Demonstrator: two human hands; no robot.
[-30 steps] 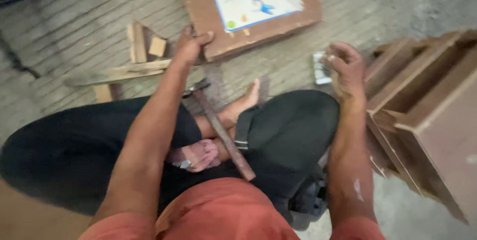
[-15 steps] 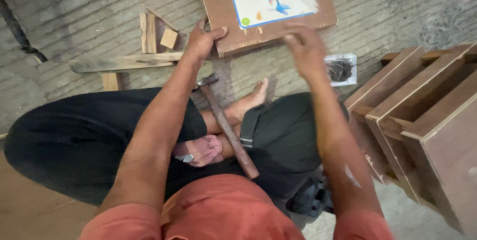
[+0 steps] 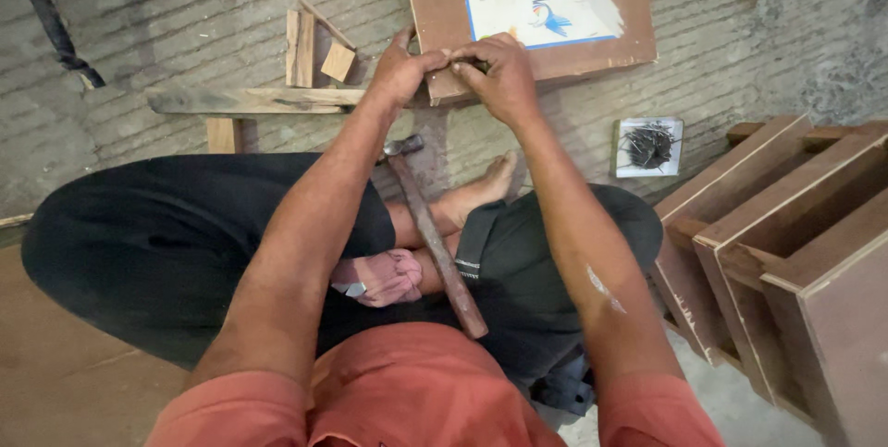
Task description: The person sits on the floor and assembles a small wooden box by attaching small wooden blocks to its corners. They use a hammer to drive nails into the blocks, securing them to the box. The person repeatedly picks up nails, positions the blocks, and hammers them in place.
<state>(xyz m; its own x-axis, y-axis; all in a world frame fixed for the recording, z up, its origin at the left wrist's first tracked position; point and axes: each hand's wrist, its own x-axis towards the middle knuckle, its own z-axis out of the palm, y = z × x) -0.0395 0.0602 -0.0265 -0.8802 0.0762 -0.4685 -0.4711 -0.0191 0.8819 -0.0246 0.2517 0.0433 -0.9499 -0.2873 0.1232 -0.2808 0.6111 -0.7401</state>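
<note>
My left hand (image 3: 400,68) grips the near edge of a brown board (image 3: 527,68) that lies on the brick floor and bears a blue and white label. My right hand (image 3: 499,73) is right beside it at the same edge, fingers pinched on a small dark thing that looks like a nail (image 3: 477,65). The two hands touch each other. A hammer (image 3: 433,234) with a wooden handle rests across my crossed legs, head toward the board, held by neither hand.
A small white box of dark nails (image 3: 648,146) sits on the floor to the right. Stacked wooden boxes (image 3: 786,244) stand at the far right. Wood scraps (image 3: 314,45) and a long slat (image 3: 250,100) lie to the left. My bare foot (image 3: 481,188) points at the board.
My right hand has swung left from the nail box to the board's near edge and met my left hand. The left hand stayed on the board. The hammer has not moved.
</note>
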